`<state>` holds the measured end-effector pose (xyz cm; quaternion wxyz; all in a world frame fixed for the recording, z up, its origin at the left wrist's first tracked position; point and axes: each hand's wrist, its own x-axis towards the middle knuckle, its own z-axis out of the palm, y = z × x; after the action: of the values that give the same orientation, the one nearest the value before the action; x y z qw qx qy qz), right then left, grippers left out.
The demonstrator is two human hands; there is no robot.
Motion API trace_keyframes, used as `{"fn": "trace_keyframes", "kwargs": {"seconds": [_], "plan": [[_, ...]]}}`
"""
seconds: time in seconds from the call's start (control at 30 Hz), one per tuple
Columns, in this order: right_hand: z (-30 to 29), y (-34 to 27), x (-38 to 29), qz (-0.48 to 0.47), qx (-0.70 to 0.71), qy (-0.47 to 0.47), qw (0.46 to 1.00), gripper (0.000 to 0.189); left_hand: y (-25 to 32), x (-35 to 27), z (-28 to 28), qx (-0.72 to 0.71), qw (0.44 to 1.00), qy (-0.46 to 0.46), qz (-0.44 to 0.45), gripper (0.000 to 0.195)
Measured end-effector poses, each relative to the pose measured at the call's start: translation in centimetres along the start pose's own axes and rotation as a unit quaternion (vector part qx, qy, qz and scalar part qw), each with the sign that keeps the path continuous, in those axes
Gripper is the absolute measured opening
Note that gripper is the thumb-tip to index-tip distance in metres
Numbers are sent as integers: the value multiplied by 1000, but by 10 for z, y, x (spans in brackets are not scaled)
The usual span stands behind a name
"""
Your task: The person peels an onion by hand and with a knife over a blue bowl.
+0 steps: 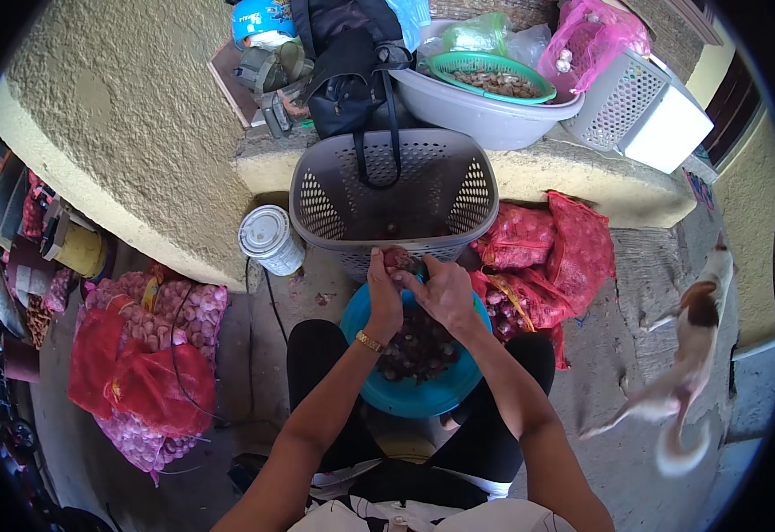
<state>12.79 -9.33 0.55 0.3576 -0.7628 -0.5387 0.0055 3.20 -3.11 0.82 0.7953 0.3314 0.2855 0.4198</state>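
Note:
A red onion (397, 258) is held in my left hand (384, 292), at the near rim of a tall grey plastic basket (394, 143). My right hand (442, 292) is closed around a small dark-handled tool, seemingly a knife, against the onion's right side; its blade is mostly hidden. Below both hands, a blue plastic basin (420, 402) between my knees holds dark red onion skins and trimmings (420, 356). A few onions lie at the bottom of the grey basket, in shadow.
Red mesh sacks of onions (580, 253) lie right of the basin. Mesh sacks of garlic (154, 372) and a metal can (271, 236) stand left, near dark cables. A white-and-brown dog (687, 346) is at the right. On the ledge are a large tub (487, 120) and a black bag (347, 93).

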Motion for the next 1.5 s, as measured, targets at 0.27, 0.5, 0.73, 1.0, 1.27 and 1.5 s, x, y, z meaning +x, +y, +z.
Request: {"fn": "trace_keyframes", "kwargs": {"seconds": [0.27, 0.5, 0.73, 1.0, 1.27, 1.5], "plan": [[-16, -1, 9, -114, -6, 15, 993, 59, -9, 20, -51, 0, 983, -146, -112, 46], [11, 0, -3, -22, 38, 8, 999, 54, -17, 7, -13, -6, 1000, 1, -1, 44], [-2, 13, 8, -81, 32, 12, 996, 54, -1, 13, -17, 36, 998, -29, -42, 53], [-24, 17, 16, -112, -22, -38, 993, 53, 8, 22, -21, 94, 972, -154, -151, 56], [9, 9, 2, -70, 5, 20, 997, 50, -12, 12, -17, 5, 998, 5, -63, 44], [23, 12, -1, -21, 58, 3, 998, 53, -21, 18, -23, 14, 999, 51, 3, 46]]}}
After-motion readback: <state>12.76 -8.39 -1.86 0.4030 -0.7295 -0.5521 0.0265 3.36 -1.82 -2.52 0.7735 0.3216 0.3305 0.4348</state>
